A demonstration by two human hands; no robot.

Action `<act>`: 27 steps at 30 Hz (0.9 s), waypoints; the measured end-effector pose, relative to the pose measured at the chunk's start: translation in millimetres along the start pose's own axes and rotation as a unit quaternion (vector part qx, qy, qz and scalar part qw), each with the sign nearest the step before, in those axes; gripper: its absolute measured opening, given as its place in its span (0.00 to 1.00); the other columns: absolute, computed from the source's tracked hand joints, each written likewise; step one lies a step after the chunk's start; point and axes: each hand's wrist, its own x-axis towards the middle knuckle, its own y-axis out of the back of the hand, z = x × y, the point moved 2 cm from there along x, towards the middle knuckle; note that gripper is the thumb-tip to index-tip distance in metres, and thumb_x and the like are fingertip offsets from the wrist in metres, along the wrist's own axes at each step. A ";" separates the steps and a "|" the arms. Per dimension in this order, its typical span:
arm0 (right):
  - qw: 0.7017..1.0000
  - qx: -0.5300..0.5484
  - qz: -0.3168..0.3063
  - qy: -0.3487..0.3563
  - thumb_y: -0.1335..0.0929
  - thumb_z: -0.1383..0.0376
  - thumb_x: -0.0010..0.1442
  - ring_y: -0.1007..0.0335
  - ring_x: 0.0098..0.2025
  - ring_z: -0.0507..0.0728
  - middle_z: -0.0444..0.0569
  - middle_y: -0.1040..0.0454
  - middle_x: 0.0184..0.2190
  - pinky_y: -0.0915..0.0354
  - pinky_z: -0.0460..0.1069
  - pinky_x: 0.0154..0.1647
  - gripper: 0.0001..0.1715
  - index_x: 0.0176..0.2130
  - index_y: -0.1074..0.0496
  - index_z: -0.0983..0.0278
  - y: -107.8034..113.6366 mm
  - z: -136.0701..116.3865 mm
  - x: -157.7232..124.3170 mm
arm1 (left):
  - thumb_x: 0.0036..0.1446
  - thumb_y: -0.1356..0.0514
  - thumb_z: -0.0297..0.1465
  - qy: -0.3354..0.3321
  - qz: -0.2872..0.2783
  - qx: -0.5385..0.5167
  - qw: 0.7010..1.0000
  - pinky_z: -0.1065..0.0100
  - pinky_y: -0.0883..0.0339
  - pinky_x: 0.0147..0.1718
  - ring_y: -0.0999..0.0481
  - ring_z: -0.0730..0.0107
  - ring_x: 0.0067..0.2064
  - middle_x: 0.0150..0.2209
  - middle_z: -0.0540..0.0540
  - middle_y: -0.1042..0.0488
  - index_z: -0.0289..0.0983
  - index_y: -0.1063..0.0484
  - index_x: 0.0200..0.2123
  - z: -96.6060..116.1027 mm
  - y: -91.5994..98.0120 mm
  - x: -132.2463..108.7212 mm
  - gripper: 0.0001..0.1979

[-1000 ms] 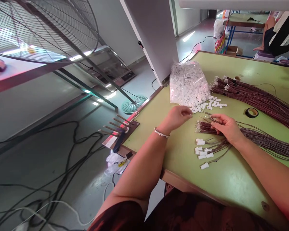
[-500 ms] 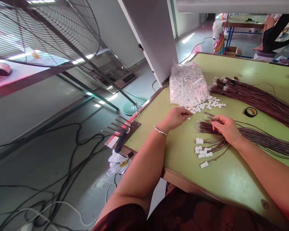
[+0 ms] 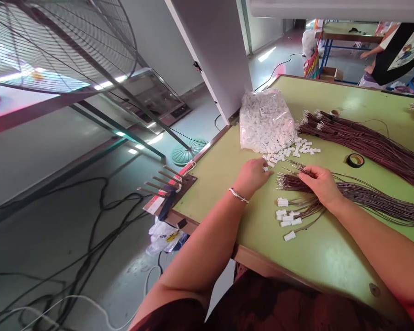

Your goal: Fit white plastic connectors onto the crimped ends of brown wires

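My left hand rests on the green table with curled fingers pinching a small white connector at the edge of a loose scatter of white connectors. That scatter spills from a clear bag of connectors. My right hand is closed on thin brown wires at the tips of the near wire bundle. Several wires fitted with white connectors lie just in front of it.
A second, larger brown wire bundle lies farther back, with a black tape roll between the bundles. A metal pin rack is fixed at the table's left corner. A big fan, floor cables and another person at the far right surround the table.
My left hand drew back slightly from the connector scatter toward me, pinching one piece. My right hand stayed on the wire tips. The view shifted a little.
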 end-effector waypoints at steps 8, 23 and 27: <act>1.000 -0.020 -0.012 0.004 0.32 0.56 0.52 0.45 0.25 0.50 0.42 0.37 0.21 0.45 0.46 0.27 0.14 0.25 0.29 0.64 -0.7 -9.3 -4.0 | 0.51 0.40 0.29 0.076 -0.103 -0.454 0.882 0.72 0.37 0.26 0.33 0.77 0.24 0.25 0.48 0.29 0.33 0.25 0.34 19.4 10.1 -13.3 0.07; 0.992 -0.111 0.023 0.055 0.34 0.60 0.51 0.49 0.22 0.49 0.40 0.42 0.17 0.47 0.45 0.23 0.13 0.20 0.35 0.63 -1.8 -18.2 -8.2 | 0.53 0.37 0.34 0.106 -0.191 -0.581 0.784 0.79 0.45 0.18 0.35 0.84 0.19 0.21 0.52 0.31 0.33 0.33 0.29 31.7 -7.2 -19.4 0.10; 0.987 -0.140 0.033 0.076 0.35 0.61 0.53 0.45 0.22 0.50 0.41 0.38 0.18 0.45 0.45 0.25 0.11 0.23 0.32 0.64 -1.8 -14.5 -9.1 | 0.49 0.33 0.31 0.054 -0.179 -0.542 0.820 0.76 0.38 0.21 0.31 0.81 0.21 0.22 0.51 0.28 0.32 0.29 0.32 32.4 -1.8 -18.9 0.10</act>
